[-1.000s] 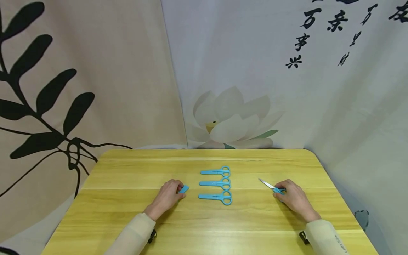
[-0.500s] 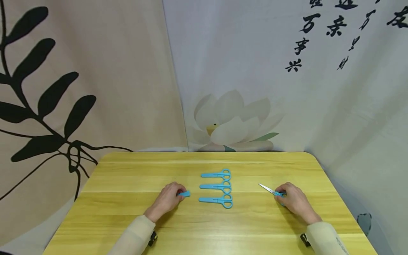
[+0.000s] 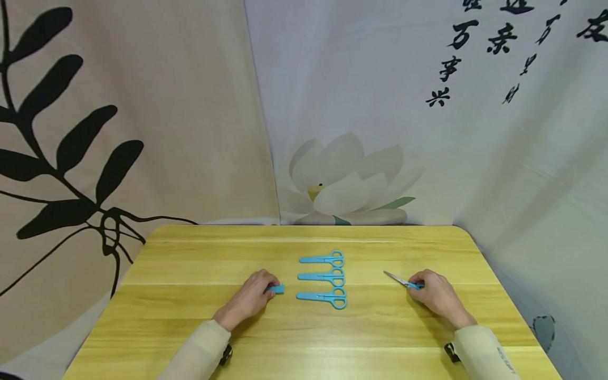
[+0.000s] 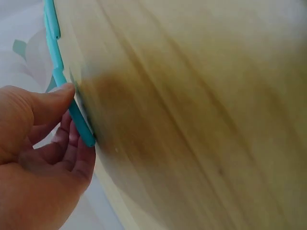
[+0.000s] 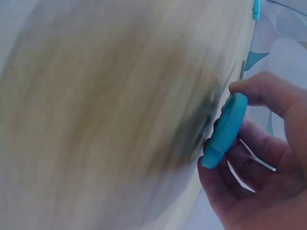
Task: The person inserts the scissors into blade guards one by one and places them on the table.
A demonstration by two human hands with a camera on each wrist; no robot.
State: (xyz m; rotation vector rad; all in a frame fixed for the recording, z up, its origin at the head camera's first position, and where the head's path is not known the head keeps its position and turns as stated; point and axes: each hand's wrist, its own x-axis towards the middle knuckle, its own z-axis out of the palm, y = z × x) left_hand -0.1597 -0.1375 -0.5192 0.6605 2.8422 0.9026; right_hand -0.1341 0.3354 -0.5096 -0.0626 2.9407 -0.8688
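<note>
My left hand (image 3: pixel 252 297) pinches a blue scissors sheath (image 3: pixel 276 289) between thumb and fingers, its end pointing right. In the left wrist view the sheath (image 4: pixel 80 123) sits just over the tabletop. On the right side, my right hand (image 3: pixel 439 296) holds a pair of scissors by the blue handles (image 3: pixel 416 285). Their bare metal blades (image 3: pixel 395 277) point left and slightly away from me. The right wrist view shows the thumb and fingers on the handle loops (image 5: pixel 229 125). Between the hands lie three blue sheathed scissors, far (image 3: pixel 322 259), middle (image 3: pixel 322 276) and near (image 3: pixel 322 297).
A yellow wood-grain table (image 3: pixel 304 338) carries everything. Behind it hangs a pale curtain (image 3: pixel 351 79) with printed leaves, a flower and writing. The three sheathed scissors lie in a column, handles to the right.
In my left hand the sheath has turned from slanting upward to nearly level. The scissors in my right hand have tilted slightly, and the head view has shifted a little. The three sheathed scissors stay put.
</note>
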